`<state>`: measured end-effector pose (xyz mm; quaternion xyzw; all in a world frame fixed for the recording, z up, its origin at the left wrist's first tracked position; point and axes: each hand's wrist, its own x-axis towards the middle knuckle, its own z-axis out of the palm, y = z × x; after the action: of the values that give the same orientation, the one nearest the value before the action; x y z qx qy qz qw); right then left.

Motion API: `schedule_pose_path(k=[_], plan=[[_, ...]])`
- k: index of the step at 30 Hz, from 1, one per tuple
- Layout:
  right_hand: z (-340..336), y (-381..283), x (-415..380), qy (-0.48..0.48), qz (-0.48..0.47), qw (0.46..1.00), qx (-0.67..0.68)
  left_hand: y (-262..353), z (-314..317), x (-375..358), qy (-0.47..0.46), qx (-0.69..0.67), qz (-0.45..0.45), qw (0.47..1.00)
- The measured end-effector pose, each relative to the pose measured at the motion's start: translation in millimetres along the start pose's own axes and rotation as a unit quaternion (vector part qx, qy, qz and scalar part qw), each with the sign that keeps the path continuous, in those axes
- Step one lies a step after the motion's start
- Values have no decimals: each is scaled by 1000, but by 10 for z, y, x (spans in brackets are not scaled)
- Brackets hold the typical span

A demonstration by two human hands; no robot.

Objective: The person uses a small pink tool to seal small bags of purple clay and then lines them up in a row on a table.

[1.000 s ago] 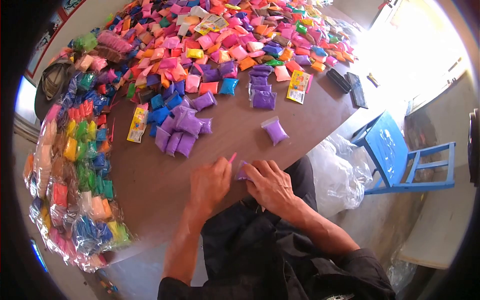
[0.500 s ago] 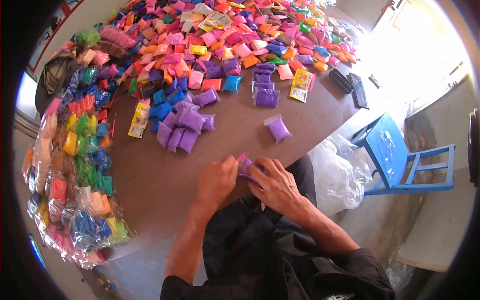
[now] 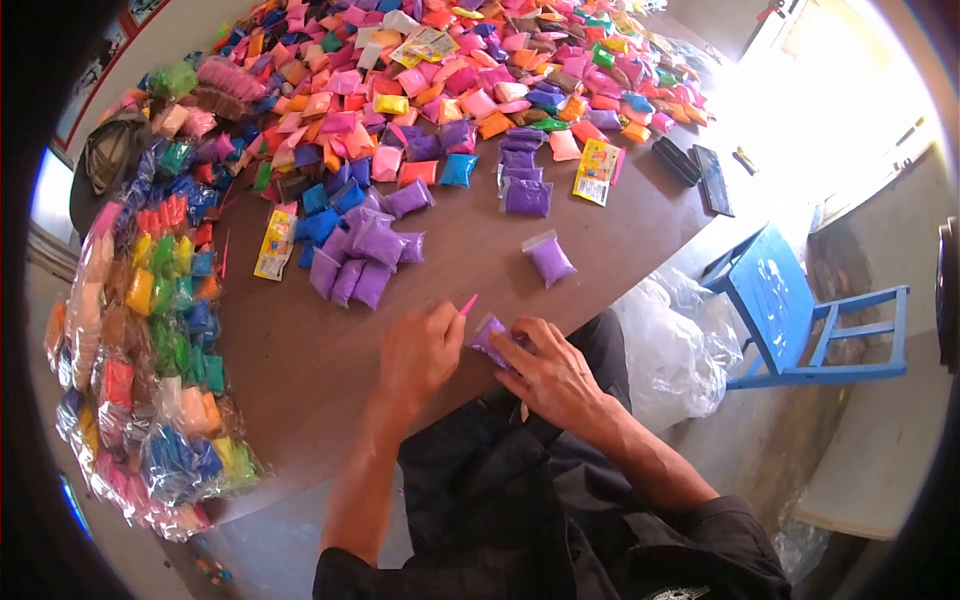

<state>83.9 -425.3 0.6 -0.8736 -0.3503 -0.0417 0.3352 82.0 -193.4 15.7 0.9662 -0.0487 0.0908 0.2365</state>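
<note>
My left hand (image 3: 420, 348) is closed around a small pink plastic stick (image 3: 469, 304), whose pointed end sticks out beyond the fingers. A clear packet of purple clay-like material (image 3: 488, 335) is gripped by my right hand (image 3: 550, 370) at the table's near edge. The stick and this packet are apart. Beyond my hands, one more purple packet (image 3: 549, 259) lies alone on the brown table (image 3: 430, 285). Left of it is a heap of similar purple packets (image 3: 370, 250). Farther back, several purple packets (image 3: 526, 196) lie overlapping in a row.
A large pile of coloured packets (image 3: 480, 80) covers the far table. Bagged packets (image 3: 170, 330) line the left edge. Printed yellow cards (image 3: 275, 243) lie around. A black case (image 3: 677, 161) is at the right. Beside the table are clear plastic bags (image 3: 680, 350) and a blue chair (image 3: 770, 300).
My left hand has moved left and slightly up, away from the packet, with the pink stick in it. My right hand stays on the purple packet, and more of the packet now shows.
</note>
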Motion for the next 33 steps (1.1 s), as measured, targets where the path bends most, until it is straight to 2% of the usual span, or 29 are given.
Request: schedule_pose_path(k=[3, 6, 9, 12, 15, 21, 24, 27, 30, 33], plan=[[14, -45, 22, 30, 36, 999, 12, 137, -14, -197, 22, -115, -35, 992], [88, -26, 29, 74, 35, 997, 17, 308, -28, -389, 39, -153, -74, 985], [136, -7, 20, 77, 3, 997, -7, 239, 242, -517, 49, -114, -28, 992], [168, 1, -6, 97, -7, 995, -37, 73, 348, -434, 77, -99, -40, 991], [193, -18, 2, 107, -9, 993, -49, -67, 265, -328, 60, -70, -75, 993], [205, -16, -26, 104, -4, 994, -32, 174, 169, -253, 20, -58, 25, 998], [206, -9, -29, 105, -7, 994, -35, -29, 205, -89, -21, -6, -23, 999], [218, 7, -6, 111, -12, 993, -34, -105, 103, 24, -29, -50, -39, 998], [222, 5, 1, 121, -12, 992, -23, 93, 5, -62, -52, -53, 21, 997], [211, -5, 7, 116, -17, 993, -19, 47, 138, -83, -34, -48, -3, 998]])
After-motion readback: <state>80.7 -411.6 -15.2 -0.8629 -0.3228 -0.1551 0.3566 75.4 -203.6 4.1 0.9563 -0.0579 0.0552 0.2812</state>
